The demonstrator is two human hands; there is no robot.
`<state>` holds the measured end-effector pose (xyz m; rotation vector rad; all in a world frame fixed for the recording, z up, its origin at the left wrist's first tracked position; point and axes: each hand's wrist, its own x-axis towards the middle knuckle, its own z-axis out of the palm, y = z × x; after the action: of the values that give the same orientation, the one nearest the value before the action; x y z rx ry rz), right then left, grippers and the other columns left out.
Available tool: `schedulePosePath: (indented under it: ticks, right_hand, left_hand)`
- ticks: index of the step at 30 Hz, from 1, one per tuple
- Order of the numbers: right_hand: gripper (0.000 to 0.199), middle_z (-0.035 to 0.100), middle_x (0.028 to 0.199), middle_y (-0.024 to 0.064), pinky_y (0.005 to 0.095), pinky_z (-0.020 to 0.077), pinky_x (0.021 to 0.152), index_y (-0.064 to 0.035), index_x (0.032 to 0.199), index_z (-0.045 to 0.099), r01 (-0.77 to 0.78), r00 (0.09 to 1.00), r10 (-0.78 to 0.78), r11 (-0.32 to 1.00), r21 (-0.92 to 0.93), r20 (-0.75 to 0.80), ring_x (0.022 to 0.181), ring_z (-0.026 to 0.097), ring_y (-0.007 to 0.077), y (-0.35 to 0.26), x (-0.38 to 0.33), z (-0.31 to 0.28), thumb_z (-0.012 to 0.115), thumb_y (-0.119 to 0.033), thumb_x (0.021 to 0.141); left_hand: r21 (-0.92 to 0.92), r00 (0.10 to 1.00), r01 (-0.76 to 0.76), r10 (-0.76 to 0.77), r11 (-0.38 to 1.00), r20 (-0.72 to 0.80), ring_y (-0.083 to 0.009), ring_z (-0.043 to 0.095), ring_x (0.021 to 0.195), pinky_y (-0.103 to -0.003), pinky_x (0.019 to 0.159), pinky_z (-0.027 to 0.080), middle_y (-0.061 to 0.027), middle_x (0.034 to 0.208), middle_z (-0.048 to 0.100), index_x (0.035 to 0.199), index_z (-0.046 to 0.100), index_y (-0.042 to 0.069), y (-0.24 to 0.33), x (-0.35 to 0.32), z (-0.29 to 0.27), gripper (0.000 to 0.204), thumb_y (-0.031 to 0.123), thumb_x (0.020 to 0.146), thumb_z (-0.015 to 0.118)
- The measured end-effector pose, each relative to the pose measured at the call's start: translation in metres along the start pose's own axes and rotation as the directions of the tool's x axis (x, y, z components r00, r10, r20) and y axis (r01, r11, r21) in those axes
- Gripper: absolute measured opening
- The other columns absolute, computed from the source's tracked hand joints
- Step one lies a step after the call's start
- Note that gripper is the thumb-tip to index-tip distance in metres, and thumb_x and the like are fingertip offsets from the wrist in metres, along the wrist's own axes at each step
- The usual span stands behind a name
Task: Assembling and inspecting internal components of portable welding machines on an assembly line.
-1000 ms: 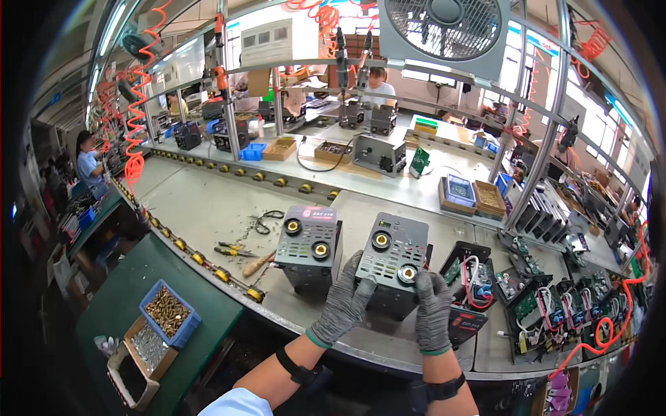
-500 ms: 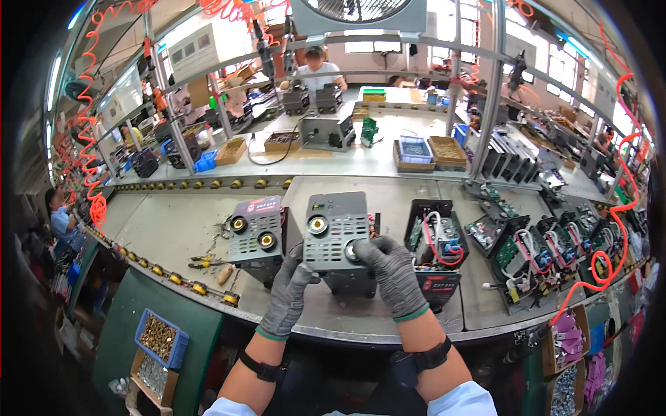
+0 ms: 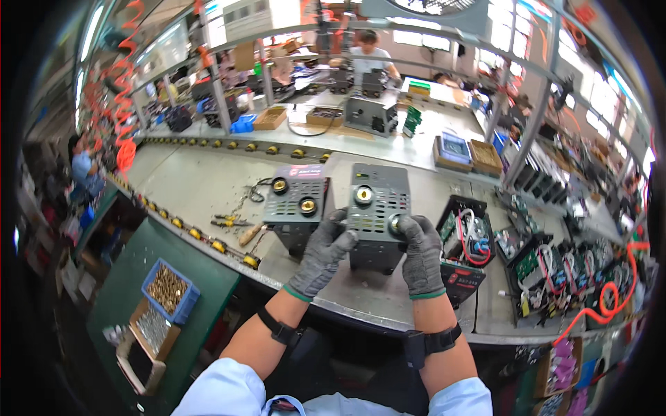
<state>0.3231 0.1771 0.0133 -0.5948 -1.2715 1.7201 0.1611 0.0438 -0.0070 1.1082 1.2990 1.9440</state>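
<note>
A dark grey welding machine point(image 3: 379, 202) with a slotted front panel stands on the bench in front of me, panel tilted up. One brass-centred socket point(image 3: 363, 195) shows at its upper left; a second sits at its lower right, partly covered by my fingers. My left hand point(image 3: 321, 255), in a grey knit glove, grips the lower left side. My right hand point(image 3: 422, 255), gloved likewise, closes on the lower right edge by that second socket. Just left is a similar machine point(image 3: 297, 201) with two brass sockets. To the right, an uncovered machine point(image 3: 466, 239) shows wires and boards.
Pliers point(image 3: 231, 220) and a wooden-handled tool point(image 3: 250, 234) lie left. Several circuit assemblies point(image 3: 555, 267) crowd the right, near a coiled orange hose point(image 3: 610, 298). A blue bin point(image 3: 186, 304) of brass parts stands lower left. A roller track point(image 3: 215, 144) runs behind; a person point(image 3: 368, 55) sits beyond.
My view has swung and tilted, so the bench appears shifted to the right. Both hands stay on the welding machine, and the fingers of my right hand cover less of its lower socket.
</note>
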Motion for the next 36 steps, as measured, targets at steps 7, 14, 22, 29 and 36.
schedulePosePath:
  ticks: [7,14,22,29,36]
  right_hand:
    - [0.041,0.065,0.102,0.0021,0.0283,0.0495,0.086,0.0001,0.122,0.066,0.350,0.936,-0.336,0.841,-0.413,0.109,0.094,0.059,0.0116,-0.003,0.000,-0.003,0.068,-0.036,0.104]
    - [0.043,0.068,0.104,0.0019,0.0293,0.0501,0.085,-0.0040,0.123,0.068,0.208,0.977,-0.148,0.819,-0.535,0.153,0.092,0.061,0.0117,-0.021,0.023,-0.020,0.056,-0.043,0.109]
    - [0.052,0.067,0.104,0.0041,0.0308,0.0514,0.086,-0.0003,0.129,0.067,0.256,0.959,-0.106,0.727,-0.637,0.264,0.094,0.061,0.0132,-0.033,0.044,-0.048,0.056,-0.047,0.109]
    - [0.045,0.066,0.105,0.0104,0.0330,0.0524,0.087,0.0017,0.131,0.065,0.356,0.916,-0.065,0.583,-0.730,0.395,0.094,0.061,0.0173,-0.053,0.040,-0.060,0.051,-0.037,0.113]
    - [0.045,0.068,0.108,-0.0007,0.0250,0.0507,0.087,-0.0006,0.131,0.067,0.217,0.937,0.055,0.681,-0.699,0.344,0.095,0.059,0.0073,-0.066,0.066,-0.093,0.057,-0.040,0.110]
  left_hand:
    - [-0.010,0.997,-0.026,0.025,1.000,-0.075,-0.0210,0.066,0.108,-0.037,0.096,0.056,-0.0121,0.115,0.068,0.137,0.056,0.002,-0.002,-0.032,0.034,0.053,0.022,0.093,0.077]
    - [0.361,0.980,-0.169,0.194,0.917,-0.034,-0.0338,0.066,0.115,-0.044,0.104,0.052,-0.0187,0.118,0.067,0.128,0.065,0.000,-0.009,-0.076,0.021,0.037,0.018,0.095,0.070]
    - [0.542,0.935,-0.243,0.344,0.805,-0.091,-0.0380,0.065,0.109,-0.049,0.097,0.053,-0.0216,0.116,0.067,0.123,0.066,-0.001,-0.006,-0.005,-0.001,0.031,0.016,0.097,0.063]
    - [0.709,0.992,-0.048,0.114,0.703,-0.045,-0.0377,0.071,0.097,-0.049,0.088,0.057,-0.0197,0.099,0.074,0.115,0.071,0.004,0.001,0.022,0.001,0.025,0.020,0.097,0.064]
    - [0.763,1.000,0.022,-0.014,0.646,-0.017,-0.0377,0.072,0.097,-0.046,0.090,0.057,-0.0227,0.102,0.073,0.124,0.068,0.002,-0.014,0.002,0.009,0.045,0.029,0.089,0.076]
